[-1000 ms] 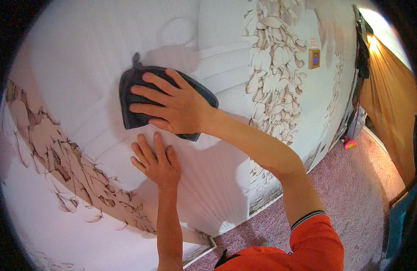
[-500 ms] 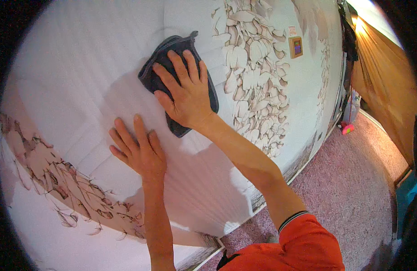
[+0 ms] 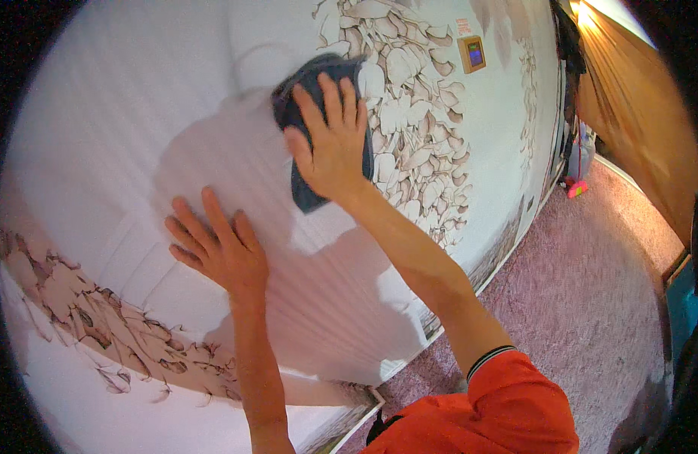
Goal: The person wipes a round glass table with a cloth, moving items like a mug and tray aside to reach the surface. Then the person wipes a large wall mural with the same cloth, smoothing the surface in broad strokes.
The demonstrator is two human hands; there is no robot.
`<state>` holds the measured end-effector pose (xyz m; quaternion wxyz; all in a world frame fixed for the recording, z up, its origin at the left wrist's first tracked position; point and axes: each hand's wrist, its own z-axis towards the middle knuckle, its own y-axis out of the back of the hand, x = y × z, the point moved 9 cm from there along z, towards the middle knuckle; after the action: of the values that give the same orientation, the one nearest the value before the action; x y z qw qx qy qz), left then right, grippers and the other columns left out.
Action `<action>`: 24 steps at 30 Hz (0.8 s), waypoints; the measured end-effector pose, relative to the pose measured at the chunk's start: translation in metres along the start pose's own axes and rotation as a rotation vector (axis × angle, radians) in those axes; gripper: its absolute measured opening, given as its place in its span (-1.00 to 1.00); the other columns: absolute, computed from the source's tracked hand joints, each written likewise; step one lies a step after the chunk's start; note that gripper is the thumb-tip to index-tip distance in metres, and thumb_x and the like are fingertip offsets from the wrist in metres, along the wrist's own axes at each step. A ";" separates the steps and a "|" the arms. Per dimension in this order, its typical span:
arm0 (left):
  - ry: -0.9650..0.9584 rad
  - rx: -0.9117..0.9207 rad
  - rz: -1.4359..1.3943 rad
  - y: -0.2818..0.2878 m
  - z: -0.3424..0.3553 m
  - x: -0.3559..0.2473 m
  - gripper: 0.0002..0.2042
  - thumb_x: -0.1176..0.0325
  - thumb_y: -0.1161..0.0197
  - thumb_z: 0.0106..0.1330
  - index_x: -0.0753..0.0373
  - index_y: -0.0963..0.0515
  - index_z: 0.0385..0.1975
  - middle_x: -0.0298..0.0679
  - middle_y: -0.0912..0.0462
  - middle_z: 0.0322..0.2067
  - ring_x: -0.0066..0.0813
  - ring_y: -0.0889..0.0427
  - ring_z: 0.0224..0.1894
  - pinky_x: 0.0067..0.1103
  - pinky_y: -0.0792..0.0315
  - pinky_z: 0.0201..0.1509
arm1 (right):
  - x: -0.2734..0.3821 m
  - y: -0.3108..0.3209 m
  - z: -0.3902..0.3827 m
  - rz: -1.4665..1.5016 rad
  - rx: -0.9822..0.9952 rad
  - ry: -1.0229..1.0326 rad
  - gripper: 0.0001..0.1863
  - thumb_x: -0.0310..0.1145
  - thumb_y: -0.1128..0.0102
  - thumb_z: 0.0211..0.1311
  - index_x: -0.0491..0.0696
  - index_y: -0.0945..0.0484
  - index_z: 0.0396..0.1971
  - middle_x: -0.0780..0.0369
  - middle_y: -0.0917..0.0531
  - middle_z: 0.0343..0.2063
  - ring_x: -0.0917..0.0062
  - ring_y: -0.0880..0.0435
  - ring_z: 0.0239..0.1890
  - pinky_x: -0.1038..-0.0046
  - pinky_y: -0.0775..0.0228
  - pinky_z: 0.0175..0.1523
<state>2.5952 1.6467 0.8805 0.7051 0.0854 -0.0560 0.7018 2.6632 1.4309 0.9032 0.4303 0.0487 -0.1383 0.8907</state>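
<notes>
A dark grey-blue folded cloth (image 3: pixel 307 198) lies flat against a pale wall (image 3: pixel 205 163) painted with brown leaves. My right hand (image 3: pixel 335 155) holds the cloth pressed to the wall, palm down and fingers spread across it. Part of the cloth is hidden under that palm, and its upper right edge reaches the painted leaf band (image 3: pixel 421 113). Lower and to the left, my left hand (image 3: pixel 226 253) rests on the bare wall. Its fingers are spread, and it has nothing in it.
A small framed wall panel with a screen (image 3: pixel 472 54) is at the upper right. Purplish carpet (image 3: pixel 568 287) runs along the wall's base. A brown curtain (image 3: pixel 636 113) hangs at the right, near a pink object (image 3: pixel 576 189) on the floor and a blue item (image 3: pixel 685 303).
My right hand has slid the cloth rightward along the wall, up to the leaf band. My left hand stays at about the same spot on the wall. The whole view has shifted slightly.
</notes>
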 end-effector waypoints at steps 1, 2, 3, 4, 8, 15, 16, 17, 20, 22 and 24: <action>-0.011 0.013 -0.011 -0.002 0.006 -0.005 -0.48 0.01 0.01 0.61 -0.05 -0.33 0.52 -0.06 -0.08 0.60 0.18 -0.05 0.60 0.19 0.11 0.53 | -0.009 0.003 0.006 -0.012 -0.047 0.006 -0.38 -0.10 -0.26 0.28 0.09 -0.49 0.34 -0.03 -0.34 0.42 -0.15 -0.20 0.46 -0.29 0.04 0.43; -0.040 0.024 -0.012 -0.003 0.014 -0.010 -0.48 0.01 0.01 0.61 -0.05 -0.33 0.52 -0.06 -0.08 0.60 0.17 -0.05 0.59 0.19 0.10 0.53 | -0.012 0.005 0.008 -0.027 -0.080 -0.002 -0.38 -0.11 -0.24 0.31 0.05 -0.47 0.36 -0.05 -0.36 0.41 -0.16 -0.20 0.45 -0.28 0.03 0.42; -0.067 0.037 -0.014 -0.006 0.023 -0.016 -0.48 0.01 0.00 0.61 -0.05 -0.33 0.52 -0.07 -0.09 0.60 0.17 -0.06 0.59 0.19 0.09 0.52 | -0.014 0.004 0.004 -0.040 -0.068 -0.028 -0.38 -0.11 -0.23 0.31 0.05 -0.47 0.36 -0.06 -0.35 0.41 -0.17 -0.20 0.45 -0.28 0.03 0.42; -0.094 0.049 -0.018 -0.011 0.027 -0.022 -0.47 0.01 0.00 0.61 -0.05 -0.33 0.52 -0.07 -0.09 0.60 0.16 -0.06 0.59 0.20 0.08 0.52 | -0.016 0.004 -0.003 -0.055 -0.056 -0.053 -0.37 -0.12 -0.23 0.31 0.04 -0.47 0.37 -0.06 -0.34 0.42 -0.17 -0.19 0.45 -0.28 0.04 0.42; -0.100 -0.013 -0.001 -0.018 0.034 -0.033 -0.48 0.00 0.01 0.62 -0.05 -0.34 0.51 -0.08 -0.11 0.59 0.12 -0.08 0.59 0.15 0.09 0.54 | -0.002 0.000 -0.053 -0.030 0.055 -0.157 -0.35 -0.10 -0.21 0.33 0.05 -0.44 0.40 -0.06 -0.27 0.47 -0.19 -0.13 0.49 -0.31 0.10 0.45; -0.124 -0.029 -0.011 -0.018 0.031 -0.041 -0.49 0.00 0.00 0.62 -0.06 -0.34 0.51 -0.08 -0.16 0.58 0.11 -0.11 0.58 0.10 0.06 0.54 | 0.003 0.005 -0.109 0.040 0.178 -0.160 -0.38 -0.10 -0.22 0.34 0.09 -0.46 0.39 -0.01 -0.24 0.50 -0.16 -0.09 0.53 -0.32 0.15 0.47; -0.132 -0.039 -0.010 -0.018 0.031 -0.042 -0.49 0.01 0.00 0.62 -0.06 -0.34 0.51 -0.08 -0.17 0.57 0.10 -0.12 0.58 0.10 0.06 0.54 | -0.008 0.008 -0.102 0.006 0.120 -0.182 -0.38 -0.10 -0.22 0.34 0.08 -0.46 0.38 0.00 -0.25 0.50 -0.15 -0.10 0.52 -0.31 0.14 0.47; -0.136 -0.030 -0.007 -0.016 0.031 -0.038 -0.49 0.00 0.00 0.62 -0.06 -0.33 0.51 -0.07 -0.16 0.57 0.11 -0.12 0.58 0.10 0.07 0.54 | -0.018 0.008 -0.095 -0.016 0.069 -0.208 -0.39 -0.11 -0.22 0.34 0.07 -0.47 0.37 0.00 -0.26 0.49 -0.15 -0.11 0.52 -0.30 0.12 0.47; -0.125 -0.012 -0.013 -0.016 0.030 -0.039 -0.48 -0.01 0.01 0.63 -0.05 -0.32 0.52 -0.05 -0.14 0.58 0.14 -0.11 0.58 0.11 0.08 0.54 | -0.050 0.020 -0.075 -0.056 -0.042 -0.290 -0.39 -0.15 -0.19 0.37 0.04 -0.45 0.39 -0.05 -0.30 0.46 -0.18 -0.13 0.50 -0.27 0.13 0.49; -0.122 -0.021 -0.005 -0.018 0.030 -0.042 -0.47 -0.02 0.02 0.63 -0.04 -0.31 0.52 -0.02 -0.12 0.58 0.16 -0.11 0.58 0.13 0.07 0.54 | -0.053 0.023 -0.077 -0.072 -0.054 -0.317 -0.40 -0.17 -0.15 0.40 0.02 -0.42 0.41 -0.07 -0.29 0.46 -0.20 -0.13 0.50 -0.29 0.14 0.49; -0.166 0.004 0.012 -0.022 0.027 -0.054 -0.46 -0.02 0.01 0.62 -0.04 -0.30 0.52 -0.01 -0.11 0.58 0.18 -0.10 0.58 0.16 0.04 0.52 | -0.044 0.020 -0.094 -0.069 -0.027 -0.348 -0.39 -0.16 -0.14 0.40 0.01 -0.42 0.42 -0.08 -0.26 0.47 -0.21 -0.12 0.50 -0.29 0.16 0.49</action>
<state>2.6174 1.5882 0.8956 0.6937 0.1443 -0.1136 0.6965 2.6785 1.4127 0.8005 0.4308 0.2011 -0.2211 0.8515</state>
